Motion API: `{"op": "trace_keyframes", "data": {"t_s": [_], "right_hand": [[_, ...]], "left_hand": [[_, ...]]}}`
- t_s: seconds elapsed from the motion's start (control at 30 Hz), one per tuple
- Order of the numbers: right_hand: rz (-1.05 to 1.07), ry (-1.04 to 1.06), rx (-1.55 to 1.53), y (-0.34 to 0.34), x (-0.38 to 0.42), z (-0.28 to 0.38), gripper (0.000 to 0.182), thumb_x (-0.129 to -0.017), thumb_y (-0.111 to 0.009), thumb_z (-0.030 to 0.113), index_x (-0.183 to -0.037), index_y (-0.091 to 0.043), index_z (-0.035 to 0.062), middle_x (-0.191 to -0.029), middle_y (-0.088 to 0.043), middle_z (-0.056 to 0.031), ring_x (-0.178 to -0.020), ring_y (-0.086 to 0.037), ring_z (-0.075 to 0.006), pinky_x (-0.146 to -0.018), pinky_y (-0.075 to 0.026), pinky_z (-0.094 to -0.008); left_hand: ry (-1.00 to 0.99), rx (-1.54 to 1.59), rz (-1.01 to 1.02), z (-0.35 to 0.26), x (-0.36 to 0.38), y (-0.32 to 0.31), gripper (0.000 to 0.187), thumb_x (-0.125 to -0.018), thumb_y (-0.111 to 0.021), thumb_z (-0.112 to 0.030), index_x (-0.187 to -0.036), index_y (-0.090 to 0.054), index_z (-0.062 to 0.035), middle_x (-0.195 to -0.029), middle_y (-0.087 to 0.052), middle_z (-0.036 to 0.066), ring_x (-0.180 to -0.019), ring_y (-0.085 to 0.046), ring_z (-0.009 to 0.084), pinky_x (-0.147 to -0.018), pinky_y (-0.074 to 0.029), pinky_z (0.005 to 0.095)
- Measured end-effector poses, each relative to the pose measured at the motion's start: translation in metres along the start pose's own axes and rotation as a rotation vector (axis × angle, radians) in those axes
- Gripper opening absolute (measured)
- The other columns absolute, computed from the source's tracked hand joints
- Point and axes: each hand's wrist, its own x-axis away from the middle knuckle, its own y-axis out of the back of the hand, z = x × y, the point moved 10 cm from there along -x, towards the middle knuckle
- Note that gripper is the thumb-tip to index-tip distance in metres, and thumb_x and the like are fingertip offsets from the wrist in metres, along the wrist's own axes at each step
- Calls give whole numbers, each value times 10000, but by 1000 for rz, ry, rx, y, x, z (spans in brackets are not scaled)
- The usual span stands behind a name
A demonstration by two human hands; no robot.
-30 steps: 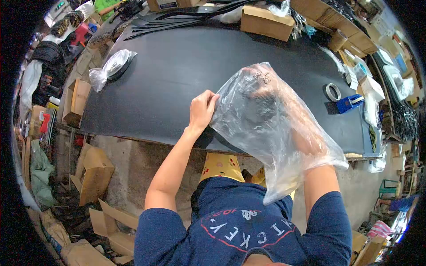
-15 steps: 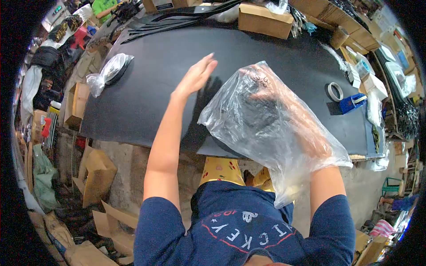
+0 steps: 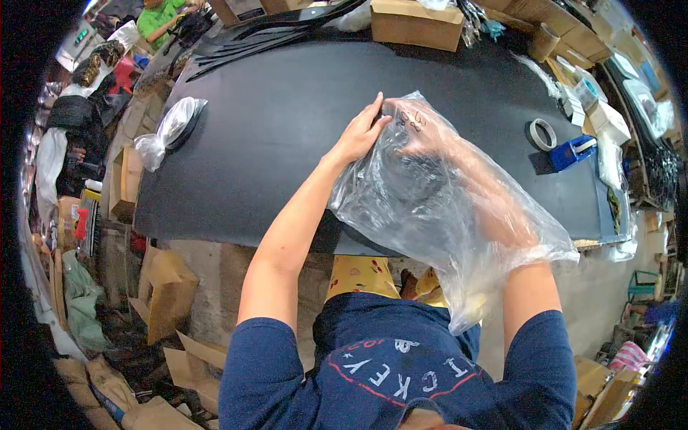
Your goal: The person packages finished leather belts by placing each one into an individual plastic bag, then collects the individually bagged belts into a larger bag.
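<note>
A large clear plastic bag (image 3: 437, 193) with dark printed marks near its top hangs over my right forearm, above the black tabletop. Inside it, seen through the film, is my right hand (image 3: 419, 127), with fingers and thumb apart near the bag's closed end. Its wrinkled mouth gathers around my right forearm. My left hand (image 3: 362, 134) is at the bag's left upper edge, fingers stretched out and thumb apart. Dark patches show through the film below my right hand.
The black table (image 3: 251, 158) bears a tied clear bag (image 3: 172, 129) on the left. A tape roll (image 3: 542, 135) and blue tape dispenser (image 3: 573, 153) lie right. Black strips (image 3: 265, 43) and a cardboard box (image 3: 416, 25) line the back. A person in green (image 3: 159, 23) is far left.
My left hand has moved right, from over the bare tabletop to the bag's upper edge. My right hand stays inside the bag, and the view has shifted slightly.
</note>
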Motion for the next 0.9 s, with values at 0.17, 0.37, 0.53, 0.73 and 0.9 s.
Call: {"op": "trace_keyframes", "data": {"t_s": [0.17,0.37,0.53,0.73,0.9], "right_hand": [[-13,13,-45,-5,0,-15,978,-475,-769,349,-1323,-389,44,-1306,-455,-174,-1210,-433,-346,-1023,-352,-421],[-44,85,-171,5,-27,-17,892,-458,-762,361,-1243,-476,46,-1189,-540,-173,-1129,-483,-361,-969,-374,-443],[-109,112,-110,17,-29,-9,818,-442,-758,336,-1176,-531,55,-1122,-583,-162,-1069,-517,-362,-919,-396,-445],[91,107,-99,32,-18,6,781,-507,-778,362,-1168,-536,23,-1190,-546,-185,-1141,-487,-354,-980,-375,-424],[-94,-265,60,83,87,11,710,-735,-683,353,-1306,-428,16,-1318,-443,-216,-1273,-366,-343,-1070,-285,-386]], "left_hand": [[43,13,-16,-8,2,4,870,-820,-608,-474,-1410,-215,31,-1386,-356,254,-1306,-338,347,-1068,-285,378],[92,-140,-37,-4,-17,8,1166,-599,-745,-587,-1395,-209,75,-1360,-350,311,-1291,-337,398,-1077,-273,403],[75,-236,18,-9,-18,8,1217,-567,-759,-603,-1403,-185,70,-1375,-331,306,-1296,-329,395,-1077,-274,412],[67,-263,10,-2,-20,5,1208,-562,-763,-604,-1400,-208,65,-1390,-321,281,-1299,-331,379,-1075,-280,405],[22,-237,-8,-9,-19,6,1087,-588,-762,-579,-1361,-333,53,-1343,-401,219,-1247,-407,338,-1048,-326,382]]}}
